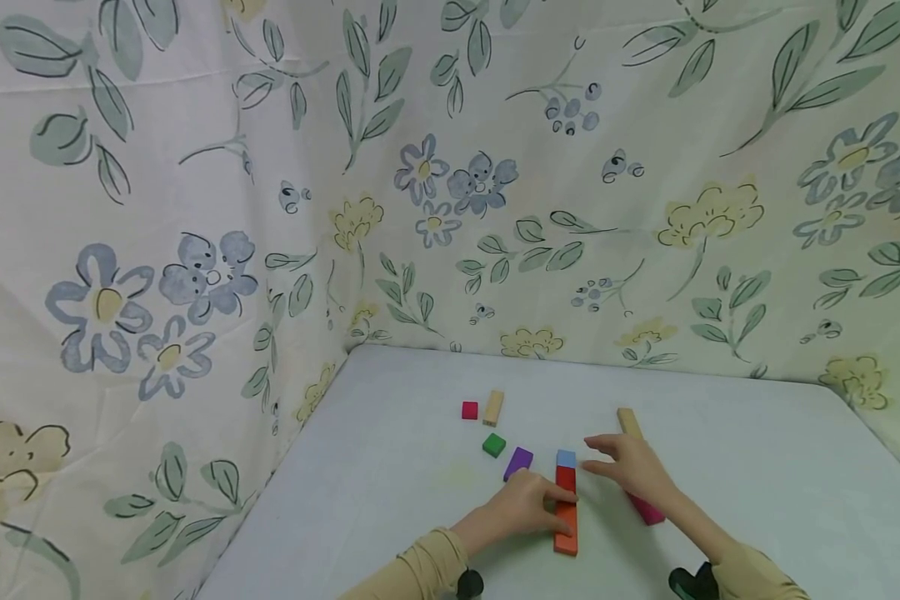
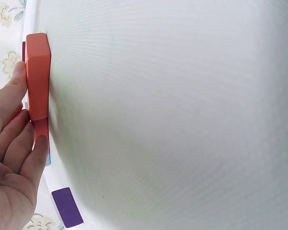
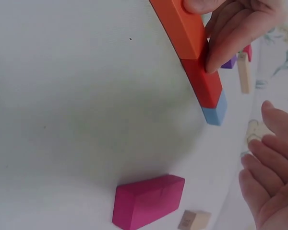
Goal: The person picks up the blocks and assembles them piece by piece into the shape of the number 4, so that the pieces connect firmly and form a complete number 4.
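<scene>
A row on the table joins a long orange block [image 1: 566, 544], a red block [image 1: 565, 477] and a light blue block [image 1: 566, 457] end to end. From the left, my left hand [image 1: 523, 502] reaches over it, thumb on the orange block and a fingertip against the red one, fingers fairly straight. My right hand [image 1: 633, 467] hovers to the right of the light blue end, thumb and fingers apart, holding nothing. Under that hand and wrist lie a magenta block [image 3: 151, 201] and a plain wooden block [image 1: 628, 421], partly covered in the head view.
Left of the row lie a purple block [image 1: 520, 461], a green block [image 1: 494, 445], a red cube [image 1: 469, 410] and another wooden block [image 1: 493, 408]. The white table [image 1: 330, 492] ends at a floral cloth [image 1: 540, 283] behind and on the left.
</scene>
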Available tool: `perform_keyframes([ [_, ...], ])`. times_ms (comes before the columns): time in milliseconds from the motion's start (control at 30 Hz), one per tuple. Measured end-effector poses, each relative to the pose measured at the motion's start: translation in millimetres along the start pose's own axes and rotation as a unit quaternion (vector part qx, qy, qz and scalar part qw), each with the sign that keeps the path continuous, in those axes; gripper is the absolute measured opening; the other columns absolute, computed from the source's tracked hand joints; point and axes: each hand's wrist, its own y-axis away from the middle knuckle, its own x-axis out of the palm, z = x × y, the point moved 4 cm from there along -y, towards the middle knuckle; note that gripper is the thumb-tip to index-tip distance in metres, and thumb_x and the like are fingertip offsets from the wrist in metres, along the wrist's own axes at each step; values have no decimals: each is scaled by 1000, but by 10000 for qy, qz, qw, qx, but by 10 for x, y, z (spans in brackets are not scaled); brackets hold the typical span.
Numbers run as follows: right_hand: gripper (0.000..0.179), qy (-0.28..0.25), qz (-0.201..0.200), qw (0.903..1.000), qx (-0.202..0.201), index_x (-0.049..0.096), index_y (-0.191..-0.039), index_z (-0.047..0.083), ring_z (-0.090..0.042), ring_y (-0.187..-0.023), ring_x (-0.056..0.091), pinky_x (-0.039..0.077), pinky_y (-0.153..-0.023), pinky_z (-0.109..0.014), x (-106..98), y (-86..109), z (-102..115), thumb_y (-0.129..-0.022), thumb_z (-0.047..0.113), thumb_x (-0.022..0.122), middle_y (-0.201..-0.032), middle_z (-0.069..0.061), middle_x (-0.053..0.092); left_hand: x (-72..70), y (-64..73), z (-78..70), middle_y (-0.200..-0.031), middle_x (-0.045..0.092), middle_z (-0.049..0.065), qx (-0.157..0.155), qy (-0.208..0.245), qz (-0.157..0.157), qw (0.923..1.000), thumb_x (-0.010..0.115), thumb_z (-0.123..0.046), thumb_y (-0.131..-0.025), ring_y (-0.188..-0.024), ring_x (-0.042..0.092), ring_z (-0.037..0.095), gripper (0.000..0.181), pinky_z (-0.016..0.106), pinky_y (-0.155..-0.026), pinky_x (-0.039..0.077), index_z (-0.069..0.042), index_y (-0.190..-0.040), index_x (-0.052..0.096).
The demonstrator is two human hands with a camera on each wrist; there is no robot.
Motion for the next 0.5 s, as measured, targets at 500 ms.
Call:
perform_keyframes([
  [500, 44, 218, -84, 9991, 353, 65, -115, -2, -36, -103, 64, 54, -81, -45, -212, 277, -280, -80, 22, 75, -112, -20, 68, 25, -10, 32, -103, 73, -8, -118, -66, -34, 9999, 78, -35, -76, -55, 28, -2, 41, 15, -47, 27, -27, -115, 70],
])
